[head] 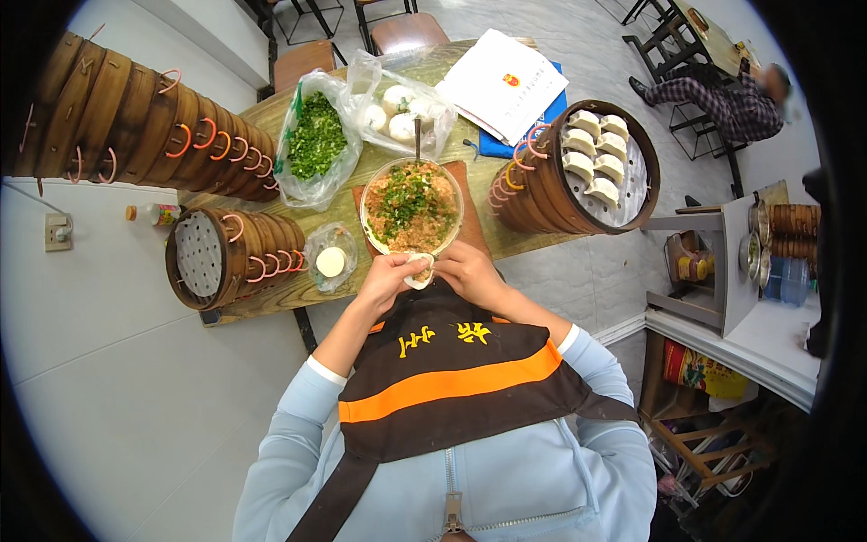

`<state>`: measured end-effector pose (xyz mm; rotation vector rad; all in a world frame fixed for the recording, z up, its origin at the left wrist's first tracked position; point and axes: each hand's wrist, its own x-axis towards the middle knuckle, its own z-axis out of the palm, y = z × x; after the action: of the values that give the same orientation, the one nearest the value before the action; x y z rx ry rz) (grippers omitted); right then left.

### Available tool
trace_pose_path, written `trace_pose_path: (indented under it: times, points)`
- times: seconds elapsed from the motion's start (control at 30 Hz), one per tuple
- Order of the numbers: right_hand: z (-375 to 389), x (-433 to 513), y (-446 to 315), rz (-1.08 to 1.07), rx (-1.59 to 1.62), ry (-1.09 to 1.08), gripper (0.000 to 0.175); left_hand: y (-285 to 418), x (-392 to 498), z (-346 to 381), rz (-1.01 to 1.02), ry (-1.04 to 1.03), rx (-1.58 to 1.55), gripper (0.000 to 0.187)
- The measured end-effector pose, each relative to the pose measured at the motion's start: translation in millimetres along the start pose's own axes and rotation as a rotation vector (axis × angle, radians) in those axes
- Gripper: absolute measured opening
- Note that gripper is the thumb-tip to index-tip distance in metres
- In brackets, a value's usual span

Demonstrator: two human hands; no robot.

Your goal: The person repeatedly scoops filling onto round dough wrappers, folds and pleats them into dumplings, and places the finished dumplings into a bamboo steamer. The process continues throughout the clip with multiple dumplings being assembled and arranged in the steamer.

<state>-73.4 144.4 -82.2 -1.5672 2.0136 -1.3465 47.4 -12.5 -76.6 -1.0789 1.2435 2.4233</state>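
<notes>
My left hand (387, 279) holds a dumpling wrapper (421, 278) with some filling in it, just below the near rim of a bowl. The fingers of my right hand (471, 272) pinch the wrapper's other edge. The bowl of minced filling (410, 223) has chopped greens on top and a metal utensil (418, 135) standing at its far side. Left of the bowl, a stack of round wrappers (330, 261) lies on a plastic bag. On the right, several pleated dumplings (579, 141) sit on perforated paper in the top bamboo steamer (542, 186).
Tall stacked bamboo steamers (145, 122) and a shorter stack (264, 247) stand left. Bags of chopped greens (315, 135) and white dough balls (399, 112) lie behind the bowl, near papers (504, 85). A seated person (742, 105) is far right, beyond a shelf unit (718, 264).
</notes>
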Motion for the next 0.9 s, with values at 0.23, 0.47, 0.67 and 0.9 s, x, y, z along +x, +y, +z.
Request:
trace_pose_path:
  times: [0.23,0.47,0.67,0.9]
  points:
    - [-2.6,3.3,-10.0,0.036,0.045,0.103,0.009,14.0,-2.7,6.5,0.031,-0.055,0.084,0.025]
    - [-11.6,6.9,-14.5,0.134,0.089,0.218,0.011,28.6,-12.4,15.9,0.122,-0.051,0.072,0.025]
    - [-20.7,12.2,-17.9,0.026,0.055,0.193,0.014,37.6,-13.8,26.7,0.243,-0.086,0.249,0.022]
    - [-26.9,14.2,-19.5,-0.010,0.029,0.234,0.015,48.7,-15.6,30.9,0.166,-0.096,0.302,0.024]
